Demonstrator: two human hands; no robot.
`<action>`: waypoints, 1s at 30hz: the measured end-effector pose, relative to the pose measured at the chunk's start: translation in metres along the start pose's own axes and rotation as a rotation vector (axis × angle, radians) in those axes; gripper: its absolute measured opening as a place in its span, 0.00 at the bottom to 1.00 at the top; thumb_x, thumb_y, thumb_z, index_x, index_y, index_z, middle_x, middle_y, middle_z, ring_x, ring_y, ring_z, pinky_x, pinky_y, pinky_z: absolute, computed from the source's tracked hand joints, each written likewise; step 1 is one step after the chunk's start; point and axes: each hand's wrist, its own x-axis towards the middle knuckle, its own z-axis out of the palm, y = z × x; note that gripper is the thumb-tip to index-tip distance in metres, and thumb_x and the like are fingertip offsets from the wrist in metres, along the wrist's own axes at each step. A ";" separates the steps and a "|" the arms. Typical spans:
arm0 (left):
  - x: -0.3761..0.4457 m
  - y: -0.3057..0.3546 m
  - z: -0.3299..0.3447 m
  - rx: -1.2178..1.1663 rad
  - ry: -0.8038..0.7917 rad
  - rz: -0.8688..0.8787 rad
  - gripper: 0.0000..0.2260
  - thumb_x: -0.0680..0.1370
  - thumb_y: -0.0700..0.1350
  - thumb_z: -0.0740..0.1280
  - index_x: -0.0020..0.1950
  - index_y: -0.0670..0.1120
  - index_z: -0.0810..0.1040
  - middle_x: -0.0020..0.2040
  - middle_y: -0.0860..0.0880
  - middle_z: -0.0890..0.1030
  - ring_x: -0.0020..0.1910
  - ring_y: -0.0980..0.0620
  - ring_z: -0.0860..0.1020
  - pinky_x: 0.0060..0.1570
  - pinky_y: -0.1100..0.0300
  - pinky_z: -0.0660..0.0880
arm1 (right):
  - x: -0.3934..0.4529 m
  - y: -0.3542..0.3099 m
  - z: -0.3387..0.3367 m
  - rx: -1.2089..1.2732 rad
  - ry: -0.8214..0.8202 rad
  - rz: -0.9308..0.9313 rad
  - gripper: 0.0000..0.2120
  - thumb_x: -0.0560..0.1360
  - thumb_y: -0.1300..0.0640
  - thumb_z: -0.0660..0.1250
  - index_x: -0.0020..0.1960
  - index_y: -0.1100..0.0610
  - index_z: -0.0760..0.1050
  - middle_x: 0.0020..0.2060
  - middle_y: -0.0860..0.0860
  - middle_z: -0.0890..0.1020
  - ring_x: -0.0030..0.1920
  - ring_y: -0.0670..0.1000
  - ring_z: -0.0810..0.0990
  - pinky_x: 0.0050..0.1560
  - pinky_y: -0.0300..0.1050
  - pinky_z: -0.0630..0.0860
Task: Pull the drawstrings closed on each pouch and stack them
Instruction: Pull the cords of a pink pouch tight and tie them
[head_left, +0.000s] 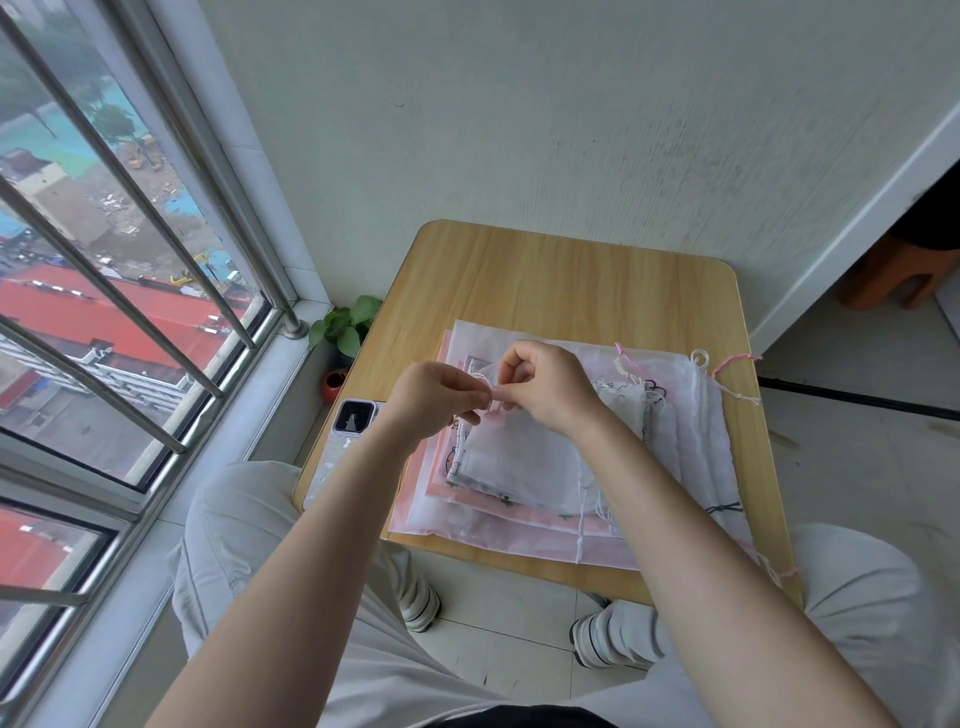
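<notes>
We have a small sheer white pouch (519, 457) at centre frame, top sheet of a flat pile of pouches (519, 535) on the lower right part of the wooden table (545, 270). Its mouth end, with a pink bit (493, 413) at it, is lifted between our two hands. Left hand (434, 397) and right hand (545, 387) meet just above it, fingers curled, both pinching at the thin drawstring (480, 375) where their tips touch. Pinch looks tight on both sides; the exact cord ends are too small to make out.

Our judgement: hands held close so we can pull the cords apart and cinch the mouth; the pouch body stays on the pile so the pile carries its weight. Step in hand looks like closing this pouch, not yet stacking it.

The pile below is bigger pouches, pink and white, some printed, edges roughly squared, probably the stack itself. More cords trail off at right of frame: a pink cord (735, 361) and white loops (701, 358) near the table's right edge.

Outward: a phone (353, 418) lies at the table's left edge, just beside the left wrist. A small potted plant (345, 325) stands on the floor between table and window (130, 260), left of frame. Our knees are at the bottom.
</notes>
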 end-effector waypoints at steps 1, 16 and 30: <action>0.000 0.000 0.000 0.012 0.012 -0.003 0.04 0.73 0.40 0.74 0.46 0.41 0.85 0.34 0.48 0.83 0.24 0.63 0.76 0.25 0.72 0.68 | 0.001 0.000 0.000 0.002 0.011 0.002 0.09 0.70 0.64 0.76 0.40 0.60 0.75 0.29 0.49 0.82 0.31 0.46 0.82 0.35 0.40 0.74; 0.007 0.001 0.004 0.267 0.042 0.071 0.07 0.75 0.51 0.72 0.39 0.51 0.85 0.32 0.51 0.81 0.25 0.62 0.72 0.27 0.71 0.66 | -0.001 -0.009 0.000 -0.242 0.043 -0.119 0.06 0.72 0.63 0.72 0.40 0.55 0.78 0.34 0.50 0.79 0.38 0.54 0.81 0.41 0.47 0.77; 0.005 -0.011 0.013 0.324 0.119 0.242 0.04 0.77 0.43 0.70 0.42 0.45 0.81 0.33 0.53 0.84 0.32 0.59 0.81 0.34 0.66 0.76 | -0.002 -0.017 -0.001 -0.428 -0.099 -0.057 0.06 0.77 0.60 0.65 0.46 0.60 0.80 0.44 0.54 0.82 0.45 0.54 0.79 0.47 0.50 0.76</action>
